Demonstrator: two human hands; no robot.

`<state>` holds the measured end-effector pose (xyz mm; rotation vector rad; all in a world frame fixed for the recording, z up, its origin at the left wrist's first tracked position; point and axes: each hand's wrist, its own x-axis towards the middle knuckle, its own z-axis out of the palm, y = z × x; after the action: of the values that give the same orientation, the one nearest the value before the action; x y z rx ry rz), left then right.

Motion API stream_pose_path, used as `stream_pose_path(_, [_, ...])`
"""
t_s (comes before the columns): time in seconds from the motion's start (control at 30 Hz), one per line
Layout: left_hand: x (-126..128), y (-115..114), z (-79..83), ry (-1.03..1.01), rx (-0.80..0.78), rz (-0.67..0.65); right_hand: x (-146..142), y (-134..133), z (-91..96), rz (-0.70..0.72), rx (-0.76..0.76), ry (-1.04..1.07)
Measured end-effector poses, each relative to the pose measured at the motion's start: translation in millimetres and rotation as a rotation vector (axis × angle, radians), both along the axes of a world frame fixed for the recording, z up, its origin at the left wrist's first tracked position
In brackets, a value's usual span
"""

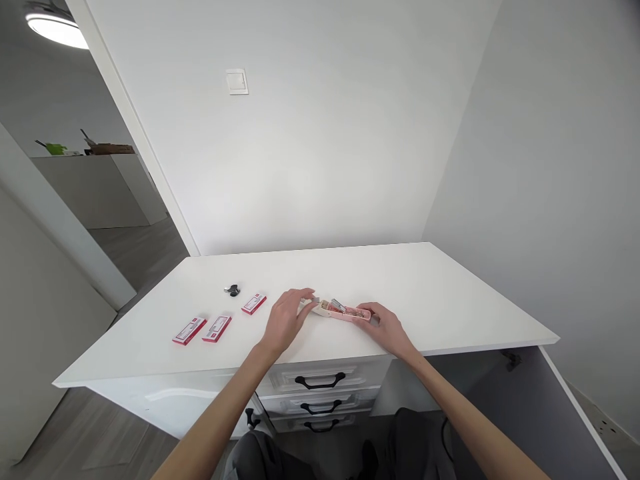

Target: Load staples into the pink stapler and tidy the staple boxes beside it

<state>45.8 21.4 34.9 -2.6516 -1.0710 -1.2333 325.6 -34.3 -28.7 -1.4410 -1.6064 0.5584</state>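
Observation:
Just behind the front edge of the white tabletop lies a long, narrow pink-and-white case [350, 313], its upper side uncovered and small parts showing inside. A small silvery piece [338, 305] sticks up at a slant from its middle. My left hand [286, 320] is at the white left end, thumb and fingertips pinched on a small greyish piece [315, 300] too small to name. Around the pink right end curl the fingers of my right hand [384, 327], partly hiding it.
Three flat red-and-white boxes, one nearest [217, 329], lie left of my hands on the white cabinet top [400, 273]. Behind them is a small black object [233, 290] with a metallic tip. Drawers with black handles [320, 381] sit below; a wall [320, 167] rises behind.

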Motion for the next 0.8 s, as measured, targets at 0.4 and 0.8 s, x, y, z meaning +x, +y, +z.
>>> stream_pose_path(0.4, [49.6, 15.6, 5.0, 0.236, 0.031, -0.057, 0.3, -2.3, 7.7, 0.006, 0.122, 0.166])
stream_pose_path(0.8, [60.9, 37.0, 16.8, 0.496, -0.050, -0.152, -1.3, -2.9, 10.0, 0.019, 0.106, 0.180])
